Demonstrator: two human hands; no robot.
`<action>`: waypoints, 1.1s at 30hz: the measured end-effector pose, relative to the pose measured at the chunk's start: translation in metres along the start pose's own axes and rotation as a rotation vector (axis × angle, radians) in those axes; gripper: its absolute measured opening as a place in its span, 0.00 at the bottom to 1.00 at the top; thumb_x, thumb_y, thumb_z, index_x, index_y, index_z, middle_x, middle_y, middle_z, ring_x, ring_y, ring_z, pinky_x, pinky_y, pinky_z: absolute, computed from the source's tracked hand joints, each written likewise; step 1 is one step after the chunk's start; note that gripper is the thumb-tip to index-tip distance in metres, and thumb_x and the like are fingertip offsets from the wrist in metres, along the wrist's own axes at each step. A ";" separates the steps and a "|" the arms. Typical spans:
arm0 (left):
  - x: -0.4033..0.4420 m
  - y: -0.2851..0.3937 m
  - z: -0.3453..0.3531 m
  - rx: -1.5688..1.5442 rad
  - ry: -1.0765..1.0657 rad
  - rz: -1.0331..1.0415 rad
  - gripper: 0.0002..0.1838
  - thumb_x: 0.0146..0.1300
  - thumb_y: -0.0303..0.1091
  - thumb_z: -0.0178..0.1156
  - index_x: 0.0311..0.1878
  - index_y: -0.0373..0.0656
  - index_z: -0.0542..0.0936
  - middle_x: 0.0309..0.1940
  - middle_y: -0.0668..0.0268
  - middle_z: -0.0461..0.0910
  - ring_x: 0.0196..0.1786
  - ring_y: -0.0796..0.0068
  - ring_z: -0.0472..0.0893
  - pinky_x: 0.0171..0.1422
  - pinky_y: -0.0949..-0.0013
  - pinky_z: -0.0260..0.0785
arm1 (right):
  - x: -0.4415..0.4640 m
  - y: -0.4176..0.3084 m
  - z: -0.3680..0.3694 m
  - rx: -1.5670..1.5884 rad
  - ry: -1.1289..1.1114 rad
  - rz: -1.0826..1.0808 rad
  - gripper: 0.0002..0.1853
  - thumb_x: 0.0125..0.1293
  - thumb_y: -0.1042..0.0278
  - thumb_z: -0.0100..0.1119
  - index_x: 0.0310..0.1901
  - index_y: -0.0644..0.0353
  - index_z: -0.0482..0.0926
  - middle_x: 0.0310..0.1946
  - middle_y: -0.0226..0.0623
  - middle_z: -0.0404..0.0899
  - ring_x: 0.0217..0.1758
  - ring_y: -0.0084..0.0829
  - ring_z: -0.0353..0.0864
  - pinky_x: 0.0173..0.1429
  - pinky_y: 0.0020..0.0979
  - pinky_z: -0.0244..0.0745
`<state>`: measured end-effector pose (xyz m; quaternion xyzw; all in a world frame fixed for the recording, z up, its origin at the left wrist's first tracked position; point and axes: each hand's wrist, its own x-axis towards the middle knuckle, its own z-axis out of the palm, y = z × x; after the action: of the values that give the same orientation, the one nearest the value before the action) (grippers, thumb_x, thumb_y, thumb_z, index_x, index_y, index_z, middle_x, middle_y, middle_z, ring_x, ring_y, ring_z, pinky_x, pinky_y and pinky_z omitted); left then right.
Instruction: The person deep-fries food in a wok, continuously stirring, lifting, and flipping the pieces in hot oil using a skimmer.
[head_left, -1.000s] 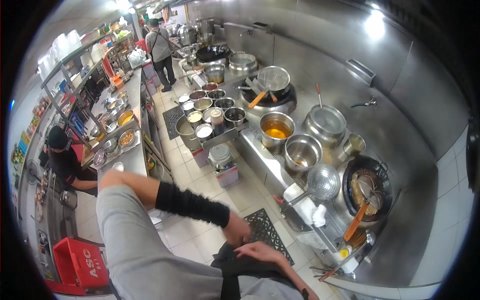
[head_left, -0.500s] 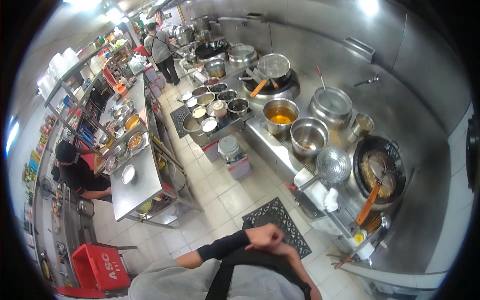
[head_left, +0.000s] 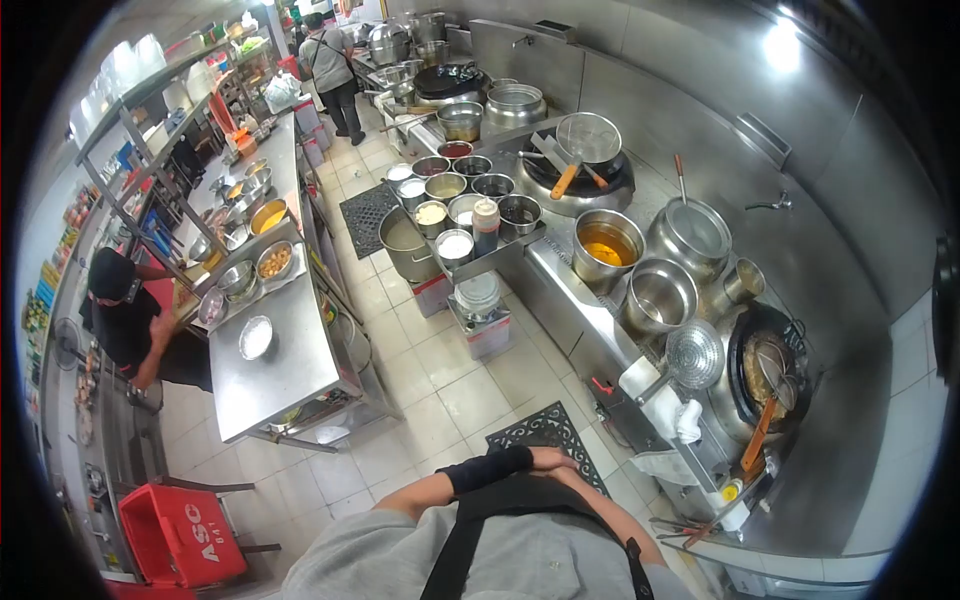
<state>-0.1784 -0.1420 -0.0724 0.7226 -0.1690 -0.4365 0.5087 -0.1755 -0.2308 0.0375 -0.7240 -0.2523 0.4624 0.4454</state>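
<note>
Left hand (head_left: 548,458) over right hand (head_left: 567,474), at apron (head_left: 505,492) front.
Apron sits right by the fingers, on the wearer's side; can't tell if they're clenched, loose or gripping it. Mat (head_left: 540,428) beyond.

A light grey short-sleeved top (head_left: 370,560), loose and creased; over it a black apron (head_left: 520,495) with a wide black strap (head_left: 447,563); a snug black arm sleeve (head_left: 488,468) covers the left forearm, leaving the left hand (head_left: 550,459) bare
</note>
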 end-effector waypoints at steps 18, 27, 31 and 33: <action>-0.007 -0.018 -0.022 0.032 -0.030 0.049 0.27 0.69 0.50 0.49 0.49 0.32 0.80 0.44 0.46 0.82 0.48 0.51 0.81 0.59 0.54 0.69 | 0.039 0.003 0.021 -0.180 -0.042 0.100 0.29 0.60 0.50 0.66 0.59 0.59 0.77 0.55 0.42 0.80 0.59 0.41 0.77 0.64 0.40 0.71; 0.030 -0.066 0.008 0.348 0.084 0.495 0.16 0.67 0.38 0.49 0.45 0.38 0.83 0.44 0.47 0.83 0.48 0.48 0.81 0.55 0.55 0.72 | 0.013 0.020 0.016 -0.295 -0.098 0.055 0.32 0.58 0.49 0.68 0.60 0.58 0.76 0.55 0.44 0.80 0.59 0.44 0.77 0.63 0.42 0.71; 0.041 -0.031 0.034 0.228 0.032 0.346 0.17 0.70 0.38 0.48 0.42 0.32 0.80 0.39 0.49 0.82 0.44 0.52 0.80 0.52 0.58 0.71 | -0.023 0.038 0.004 -0.374 -0.098 0.035 0.33 0.56 0.49 0.69 0.60 0.58 0.75 0.55 0.45 0.80 0.59 0.46 0.77 0.63 0.43 0.71; 0.066 -0.035 0.054 0.388 0.066 0.513 0.17 0.70 0.37 0.48 0.41 0.32 0.80 0.39 0.50 0.82 0.44 0.52 0.80 0.52 0.58 0.71 | -0.044 0.049 -0.003 -0.415 -0.093 0.022 0.34 0.56 0.49 0.70 0.61 0.58 0.75 0.55 0.45 0.80 0.60 0.46 0.77 0.63 0.44 0.71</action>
<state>-0.1920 -0.2042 -0.1392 0.7536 -0.4091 -0.2302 0.4601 -0.1946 -0.2899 0.0152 -0.7810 -0.3544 0.4381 0.2694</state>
